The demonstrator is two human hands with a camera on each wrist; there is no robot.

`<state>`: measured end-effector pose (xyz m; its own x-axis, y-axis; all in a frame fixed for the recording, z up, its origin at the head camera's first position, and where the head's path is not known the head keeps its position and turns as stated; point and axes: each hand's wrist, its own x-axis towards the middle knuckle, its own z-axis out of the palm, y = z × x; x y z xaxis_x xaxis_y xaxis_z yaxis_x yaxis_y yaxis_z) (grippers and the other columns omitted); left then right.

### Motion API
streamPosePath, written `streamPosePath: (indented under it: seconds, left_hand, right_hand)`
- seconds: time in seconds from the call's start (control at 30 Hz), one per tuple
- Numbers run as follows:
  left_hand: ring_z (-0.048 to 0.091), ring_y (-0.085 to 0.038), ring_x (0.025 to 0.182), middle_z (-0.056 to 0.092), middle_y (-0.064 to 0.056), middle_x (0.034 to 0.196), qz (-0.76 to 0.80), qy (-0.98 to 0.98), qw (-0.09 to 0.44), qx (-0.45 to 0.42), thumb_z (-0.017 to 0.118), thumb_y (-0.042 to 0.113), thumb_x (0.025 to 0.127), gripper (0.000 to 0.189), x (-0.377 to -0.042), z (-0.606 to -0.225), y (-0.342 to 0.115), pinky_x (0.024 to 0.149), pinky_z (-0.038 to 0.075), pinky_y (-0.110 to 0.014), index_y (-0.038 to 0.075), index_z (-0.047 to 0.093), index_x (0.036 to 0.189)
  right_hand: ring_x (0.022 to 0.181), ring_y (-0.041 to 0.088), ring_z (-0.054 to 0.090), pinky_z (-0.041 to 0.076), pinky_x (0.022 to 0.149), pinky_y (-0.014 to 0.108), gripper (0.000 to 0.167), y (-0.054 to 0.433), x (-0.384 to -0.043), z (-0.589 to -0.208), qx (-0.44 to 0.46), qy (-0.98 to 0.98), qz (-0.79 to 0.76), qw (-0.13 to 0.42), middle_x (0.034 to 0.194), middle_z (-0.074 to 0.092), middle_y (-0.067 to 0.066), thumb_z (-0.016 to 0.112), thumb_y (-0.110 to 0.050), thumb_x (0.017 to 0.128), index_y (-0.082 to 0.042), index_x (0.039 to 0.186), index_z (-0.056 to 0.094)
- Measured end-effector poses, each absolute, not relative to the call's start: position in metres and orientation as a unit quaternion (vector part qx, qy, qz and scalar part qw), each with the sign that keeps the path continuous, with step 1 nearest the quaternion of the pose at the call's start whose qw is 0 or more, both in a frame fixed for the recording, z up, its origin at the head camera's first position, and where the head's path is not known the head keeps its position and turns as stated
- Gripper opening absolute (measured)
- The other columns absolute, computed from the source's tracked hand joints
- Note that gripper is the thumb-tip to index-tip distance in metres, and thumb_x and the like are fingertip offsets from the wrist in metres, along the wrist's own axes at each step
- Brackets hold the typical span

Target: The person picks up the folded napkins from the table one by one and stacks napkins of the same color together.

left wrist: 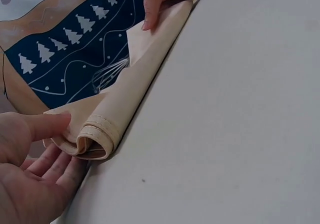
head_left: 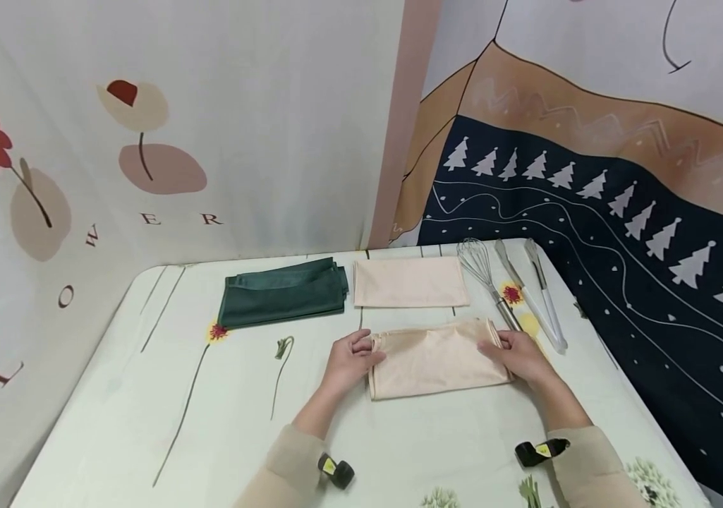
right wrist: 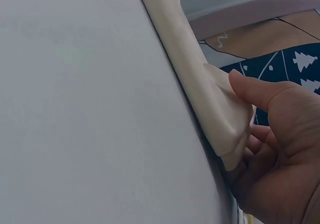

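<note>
A folded pale peach cloth [head_left: 440, 363] lies on the table in front of me, its far edge lifted a little. My left hand [head_left: 350, 361] pinches its left end between thumb and fingers. At the opposite end, my right hand [head_left: 524, 356] pinches the far right corner, thumb on top. The left wrist view shows the stitched layers of the cloth [left wrist: 102, 134] curling at the end beside the left hand [left wrist: 37, 169]. In the right wrist view, the right hand [right wrist: 280, 134] grips the cloth's bunched corner [right wrist: 227, 114]; some fingers are hidden behind it.
Behind the held cloth lies another folded peach cloth [head_left: 410, 282]. A folded dark green cloth [head_left: 285, 293] is at the back left. To the right are a whisk [head_left: 484, 271] and two long utensils with white handles [head_left: 542, 317]. Printed curtains hang along the table's back and right.
</note>
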<state>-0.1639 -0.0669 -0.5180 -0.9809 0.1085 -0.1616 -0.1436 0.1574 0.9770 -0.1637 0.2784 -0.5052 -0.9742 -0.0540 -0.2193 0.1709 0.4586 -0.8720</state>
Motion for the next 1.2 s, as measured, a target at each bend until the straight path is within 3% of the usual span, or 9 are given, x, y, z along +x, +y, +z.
streamPosePath:
  seconds: [0.2,0.37,0.53,0.73,1.0,1.2]
  left_hand:
    - [0.072,-0.016,0.088,0.076,-0.014,0.101,0.608,0.784,0.123,0.002,0.077,0.018,0.090,0.041,-0.156,-0.516,-0.073,0.071,0.058,-0.027,-0.007,0.069,0.121]
    - [0.068,-0.010,0.075,0.076,-0.007,0.090,0.576,0.804,0.146,0.029,0.075,0.021,0.093,0.030,-0.148,-0.513,-0.075,0.064,0.054,-0.025,-0.002,0.074,0.112]
    - [0.066,-0.010,0.070,0.075,-0.005,0.085,0.572,0.805,0.153,0.041,0.076,0.015,0.091,0.026,-0.144,-0.512,-0.074,0.062,0.053,-0.025,-0.002,0.074,0.111]
    - [0.067,-0.010,0.069,0.075,-0.005,0.083,0.570,0.807,0.151,0.045,0.078,0.006,0.087,0.023,-0.143,-0.511,-0.075,0.062,0.054,-0.025,-0.003,0.074,0.108]
    - [0.067,-0.011,0.069,0.074,-0.007,0.083,0.574,0.809,0.123,0.040,0.076,0.006,0.088,0.019,-0.144,-0.514,-0.072,0.062,0.055,-0.025,-0.004,0.075,0.104]
    - [0.068,-0.012,0.076,0.073,-0.006,0.084,0.578,0.809,0.105,0.033,0.075,0.009,0.089,0.018,-0.145,-0.515,-0.070,0.065,0.055,-0.026,-0.002,0.075,0.104]
  right_hand:
    - [0.057,0.008,0.051,0.045,0.052,0.023,0.033,0.287,-0.158,-0.506,0.028,0.854,-0.505,0.125,0.065,0.057,-0.002,0.071,-0.024,0.097,0.009,0.101,0.069]
    - [0.056,0.009,0.046,0.041,0.051,0.024,0.030,0.294,-0.149,-0.501,0.007,0.858,-0.492,0.146,0.062,0.052,-0.003,0.072,-0.025,0.096,0.005,0.095,0.070]
    - [0.060,0.011,0.054,0.052,0.056,0.026,0.027,0.298,-0.142,-0.496,-0.013,0.844,-0.504,0.182,0.063,0.055,-0.001,0.072,-0.021,0.096,0.006,0.096,0.069]
    - [0.063,0.014,0.062,0.056,0.058,0.027,0.024,0.298,-0.140,-0.495,-0.020,0.838,-0.512,0.188,0.063,0.056,0.000,0.070,-0.016,0.097,0.008,0.102,0.068]
    - [0.066,0.020,0.069,0.056,0.056,0.028,0.025,0.297,-0.140,-0.500,-0.029,0.839,-0.517,0.169,0.077,0.070,0.009,0.066,-0.011,0.099,0.010,0.111,0.065]
    - [0.063,0.018,0.068,0.055,0.054,0.027,0.022,0.292,-0.138,-0.498,-0.025,0.837,-0.526,0.149,0.076,0.068,0.011,0.064,-0.009,0.100,0.011,0.110,0.063]
